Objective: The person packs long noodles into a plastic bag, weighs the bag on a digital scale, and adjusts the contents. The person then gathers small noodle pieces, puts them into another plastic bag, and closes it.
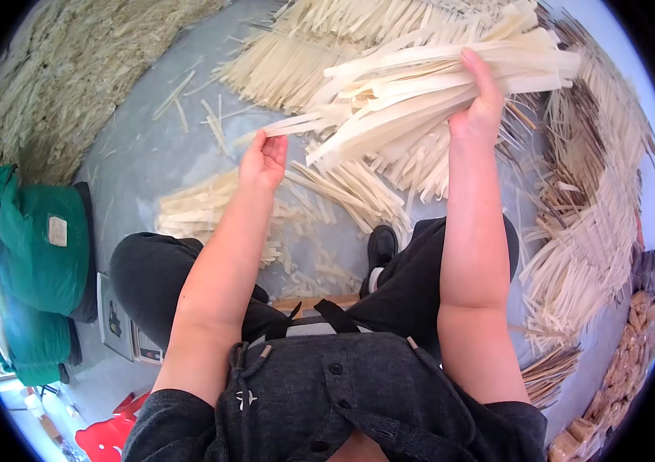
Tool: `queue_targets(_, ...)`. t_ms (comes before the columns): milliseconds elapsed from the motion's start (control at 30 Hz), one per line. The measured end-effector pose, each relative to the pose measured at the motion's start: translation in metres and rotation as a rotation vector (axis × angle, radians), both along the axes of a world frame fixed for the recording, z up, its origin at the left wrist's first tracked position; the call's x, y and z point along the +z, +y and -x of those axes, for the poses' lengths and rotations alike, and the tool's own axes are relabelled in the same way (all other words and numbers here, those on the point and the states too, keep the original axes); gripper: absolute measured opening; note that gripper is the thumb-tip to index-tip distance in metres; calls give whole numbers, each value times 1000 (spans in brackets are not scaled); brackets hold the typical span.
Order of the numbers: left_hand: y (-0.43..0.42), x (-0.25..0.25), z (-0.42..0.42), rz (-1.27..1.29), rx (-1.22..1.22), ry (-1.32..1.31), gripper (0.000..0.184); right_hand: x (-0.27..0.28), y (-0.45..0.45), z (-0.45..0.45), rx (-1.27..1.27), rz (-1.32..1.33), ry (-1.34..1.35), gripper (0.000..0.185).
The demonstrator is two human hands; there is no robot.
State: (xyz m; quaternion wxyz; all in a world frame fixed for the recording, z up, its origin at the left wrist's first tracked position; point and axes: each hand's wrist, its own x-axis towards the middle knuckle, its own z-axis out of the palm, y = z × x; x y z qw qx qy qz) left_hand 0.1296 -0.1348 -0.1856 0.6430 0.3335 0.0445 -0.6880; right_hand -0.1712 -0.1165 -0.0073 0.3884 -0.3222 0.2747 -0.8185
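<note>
A thick bundle of pale, flat strips (412, 88) is held up in front of me, fanned out toward the left. My right hand (479, 108) grips it near its right end, thumb across the top. With closed fingertips, my left hand (265, 159) pinches the ends of a few thin strips (297, 123) that stick out from the bundle's left side. What the strips are made of I cannot tell for sure; they look like shaved wood or dried plant fibre. Beneath the bundle lie heaps of similar strips (350, 189) on the grey floor.
Large piles of strips (281, 65) spread across the far floor, and more (574, 262) line the right side. A rough fibrous heap (73, 77) rises at upper left. Green sacks (43, 246) stand at left, above a red object (116, 431). Wrapped packs (612, 385) lie at lower right.
</note>
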Motion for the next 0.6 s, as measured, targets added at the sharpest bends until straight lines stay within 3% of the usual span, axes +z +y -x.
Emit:
queue_targets(133, -21, -17, -54, -15, 213, -6, 17, 19, 7, 16, -137, -120, -174, 46)
queue_targets(233, -11, 1, -69, -42, 305, -207, 20, 26, 12, 27, -87, -98, -121, 53)
queue_targets(300, -2, 40, -71, 261, 112, -641, 21, 16, 12, 21, -33, -189, -44, 56)
queue_targets(367, 5, 87, -46, 345, 42, -760, 21, 10, 11, 0, 92, -390, 81, 59)
queue_targets(433, 5, 120, -19, 420, -249, -979, 21, 2, 15, -34, 270, -534, 154, 64)
queue_targets(500, 11, 132, 13, 479, -392, -1105, 23, -24, 10, -59, 432, -531, 204, 66)
queue_targets(567, 14, 112, 40, 578, -429, -1454, 34, -48, 5, -79, 486, -487, 233, 63)
queue_targets(600, 21, 112, 51, 579, -426, -1455, 34, -53, 7, -89, 516, -505, 210, 60)
